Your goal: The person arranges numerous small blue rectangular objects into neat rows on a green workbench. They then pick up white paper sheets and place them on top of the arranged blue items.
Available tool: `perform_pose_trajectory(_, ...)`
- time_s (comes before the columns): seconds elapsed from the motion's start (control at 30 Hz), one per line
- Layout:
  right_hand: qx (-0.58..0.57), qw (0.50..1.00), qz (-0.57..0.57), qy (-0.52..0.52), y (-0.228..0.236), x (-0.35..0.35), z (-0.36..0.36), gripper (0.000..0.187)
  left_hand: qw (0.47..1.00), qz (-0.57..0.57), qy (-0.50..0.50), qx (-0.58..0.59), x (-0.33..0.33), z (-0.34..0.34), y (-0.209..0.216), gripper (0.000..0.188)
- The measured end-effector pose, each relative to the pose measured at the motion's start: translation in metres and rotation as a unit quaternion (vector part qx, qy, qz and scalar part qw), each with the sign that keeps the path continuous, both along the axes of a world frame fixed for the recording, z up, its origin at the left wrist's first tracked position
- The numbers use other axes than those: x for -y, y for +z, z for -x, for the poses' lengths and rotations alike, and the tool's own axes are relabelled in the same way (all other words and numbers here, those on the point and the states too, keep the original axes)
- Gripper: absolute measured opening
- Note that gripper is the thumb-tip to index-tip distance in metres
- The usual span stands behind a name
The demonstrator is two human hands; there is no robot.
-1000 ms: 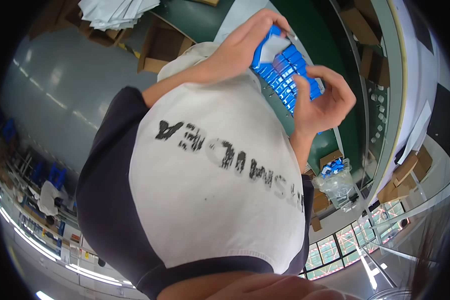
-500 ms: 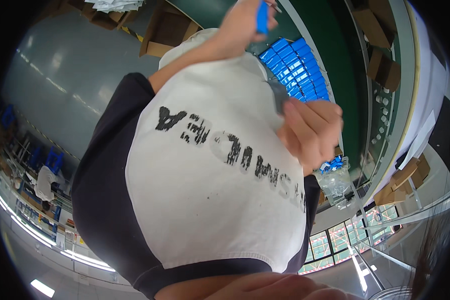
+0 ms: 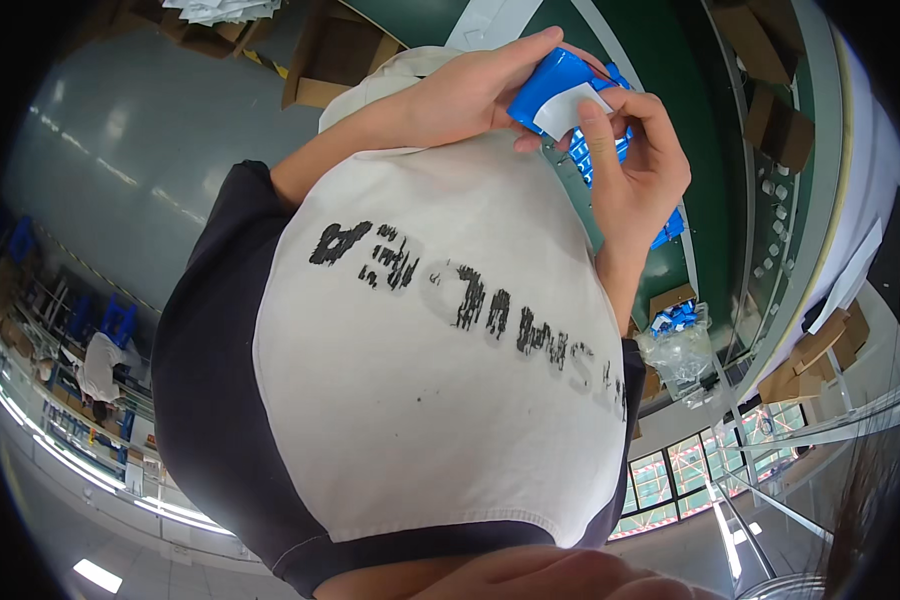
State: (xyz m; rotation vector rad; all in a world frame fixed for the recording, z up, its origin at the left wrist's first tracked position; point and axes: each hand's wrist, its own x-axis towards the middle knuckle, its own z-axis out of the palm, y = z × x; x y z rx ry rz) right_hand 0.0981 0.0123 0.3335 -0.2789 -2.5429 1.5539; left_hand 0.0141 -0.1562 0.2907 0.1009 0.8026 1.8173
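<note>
My left hand (image 3: 475, 88) is wrapped round a blue shrink-wrapped battery pack (image 3: 553, 78), held tilted above the bench. A white label (image 3: 567, 111) lies against the pack's near face; whether all of it sticks cannot be told. The thumb of my right hand (image 3: 642, 165) presses on this label, and its bent fingers are at the pack's right end. A thin dark wire (image 3: 598, 70) shows by the pack's upper edge. Beneath the hands, more blue packs (image 3: 582, 158) lie on the green bench, mostly hidden.
White sheet material (image 3: 495, 22) lies on the green bench top (image 3: 685, 110) beyond my left hand. Small clear pieces (image 3: 767, 225) and cardboard boxes (image 3: 778, 135) line the right side. A box with blue items and clear plastic (image 3: 678, 340) stands at lower right. An open carton (image 3: 342, 60) is at upper left.
My left hand has brought the blue pack down and right, toward my body. My right hand has moved up to meet it, and a white label now shows on the pack.
</note>
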Motion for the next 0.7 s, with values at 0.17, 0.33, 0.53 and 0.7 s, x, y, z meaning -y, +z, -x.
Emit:
perform_pose_trajectory(0.17,0.009,0.999,-0.04,0.01,0.0,0.001,0.0,0.016,0.999,-0.017,-0.024,-0.031,0.002,0.0,0.0,0.062)
perform_pose_trajectory(0.33,0.007,1.0,0.012,-0.003,-0.003,-0.002,-0.004,0.017,1.0,-0.005,0.001,-0.007,-0.002,0.0,0.003,0.062)
perform_pose_trajectory(0.53,-0.064,0.997,0.044,-0.025,-0.009,-0.002,-0.003,0.015,1.0,-0.002,-0.001,0.011,-0.004,0.001,0.0,0.058)
perform_pose_trajectory(0.7,-0.131,0.988,0.058,-0.056,0.0,-0.004,-0.008,0.014,1.0,-0.014,0.012,-0.013,-0.009,-0.001,-0.013,0.052)
